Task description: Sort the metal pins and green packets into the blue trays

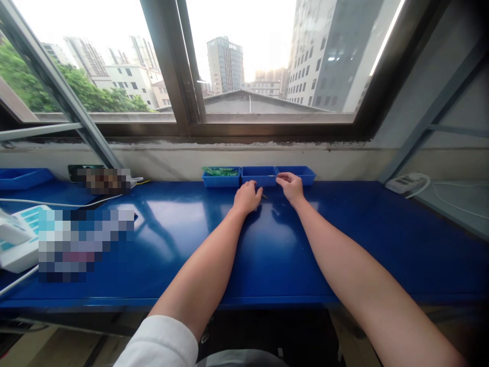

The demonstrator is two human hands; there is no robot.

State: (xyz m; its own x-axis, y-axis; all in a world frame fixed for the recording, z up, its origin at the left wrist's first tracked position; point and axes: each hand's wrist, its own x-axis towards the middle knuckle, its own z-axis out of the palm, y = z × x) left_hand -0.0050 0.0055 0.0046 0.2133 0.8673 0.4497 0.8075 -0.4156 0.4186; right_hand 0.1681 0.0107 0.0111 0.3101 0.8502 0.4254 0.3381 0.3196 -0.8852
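My left hand [247,198] is closed on the blue table in front of the bins, and a small dark thin piece [265,197] sticks out by its thumb. My right hand [292,188] is raised a little, its thumb and fingers pinching a thin, light-coloured small stick [272,176] that points left over the middle blue bin [252,181]. The exact kind of either piece is too small to tell. To the left stands a blue bin [217,181] with green pieces [222,172] in it. Partly behind my right hand is the right blue bin [307,176].
The blue table [183,255] runs below a window [275,61]. On the left are a white and turquoise device [19,239], a blue tray [23,177] and a white cable [57,204]. A power strip [407,182] lies at the right by a metal frame.
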